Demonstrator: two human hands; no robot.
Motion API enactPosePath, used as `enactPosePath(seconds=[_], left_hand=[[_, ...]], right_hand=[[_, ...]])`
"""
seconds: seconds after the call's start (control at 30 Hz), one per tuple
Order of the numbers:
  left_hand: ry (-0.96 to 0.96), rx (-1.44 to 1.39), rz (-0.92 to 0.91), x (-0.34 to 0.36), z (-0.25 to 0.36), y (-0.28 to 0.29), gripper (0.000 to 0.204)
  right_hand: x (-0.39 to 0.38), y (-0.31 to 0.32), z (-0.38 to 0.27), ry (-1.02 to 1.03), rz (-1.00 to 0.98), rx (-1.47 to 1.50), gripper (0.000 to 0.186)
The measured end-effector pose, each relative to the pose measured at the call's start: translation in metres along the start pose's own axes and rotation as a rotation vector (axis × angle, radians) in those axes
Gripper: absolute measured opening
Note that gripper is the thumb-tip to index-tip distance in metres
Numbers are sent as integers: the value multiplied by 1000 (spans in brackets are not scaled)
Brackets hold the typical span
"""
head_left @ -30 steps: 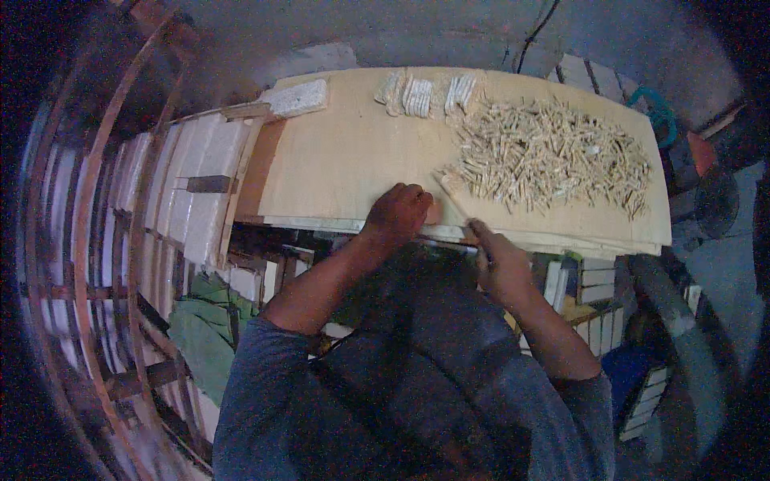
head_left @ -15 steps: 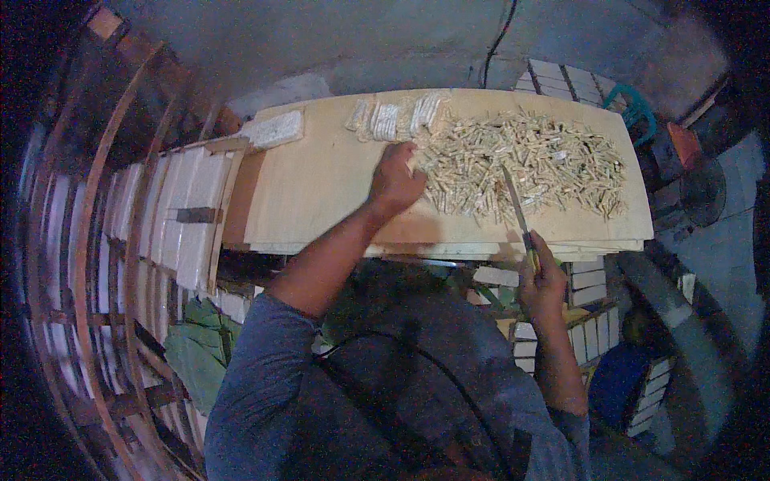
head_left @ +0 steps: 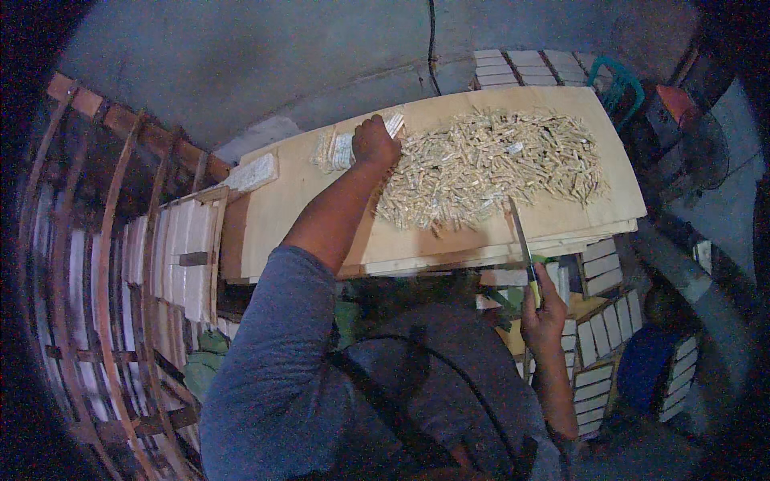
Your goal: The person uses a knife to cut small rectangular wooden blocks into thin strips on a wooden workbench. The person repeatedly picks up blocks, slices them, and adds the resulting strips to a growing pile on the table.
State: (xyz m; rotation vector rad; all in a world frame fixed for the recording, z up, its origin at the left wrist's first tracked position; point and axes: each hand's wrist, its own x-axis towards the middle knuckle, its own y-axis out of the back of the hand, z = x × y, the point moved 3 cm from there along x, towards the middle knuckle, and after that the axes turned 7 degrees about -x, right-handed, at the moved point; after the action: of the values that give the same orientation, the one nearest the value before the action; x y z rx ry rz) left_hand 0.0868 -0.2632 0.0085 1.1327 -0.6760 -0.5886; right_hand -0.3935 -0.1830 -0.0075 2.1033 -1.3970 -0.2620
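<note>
My left hand (head_left: pixel 375 144) reaches to the far side of the board, its fingers curled over a white ridged bundle (head_left: pixel 395 124); the grip itself is partly hidden. Just left of it lies another white ridged bundle (head_left: pixel 342 151). A knife (head_left: pixel 523 240) is in my right hand (head_left: pixel 545 311), fingers wrapped round its yellow-and-black handle. Its long narrow blade points up and away, the tip by the near edge of a wide heap of short pale pieces (head_left: pixel 481 168). The heap is spread over the pale wooden board (head_left: pixel 297 216).
A whitish slab (head_left: pixel 253 172) lies at the board's left end. Wooden racks with white blocks (head_left: pixel 180 256) stand to the left. Stacked white blocks (head_left: pixel 597 329) sit below right, near a blue drum (head_left: pixel 638 377). A teal chair (head_left: pixel 630 92) is behind the far right corner.
My left hand has moved from the heap's left edge up and away onto the white bundle. The knife has drawn back from the heap toward me. The view has shifted.
</note>
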Motion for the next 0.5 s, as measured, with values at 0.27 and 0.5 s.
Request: enactPosePath(seconds=[0.27,0.5], left_hand=[[-59,-520,-25,-62,-72,86,57],[-117,-416,-23,-225,-150,83,56]], right_hand=[[26,-33,-25,55,-153,-22,47],[36,-107,-83,244,-417,-152,51]])
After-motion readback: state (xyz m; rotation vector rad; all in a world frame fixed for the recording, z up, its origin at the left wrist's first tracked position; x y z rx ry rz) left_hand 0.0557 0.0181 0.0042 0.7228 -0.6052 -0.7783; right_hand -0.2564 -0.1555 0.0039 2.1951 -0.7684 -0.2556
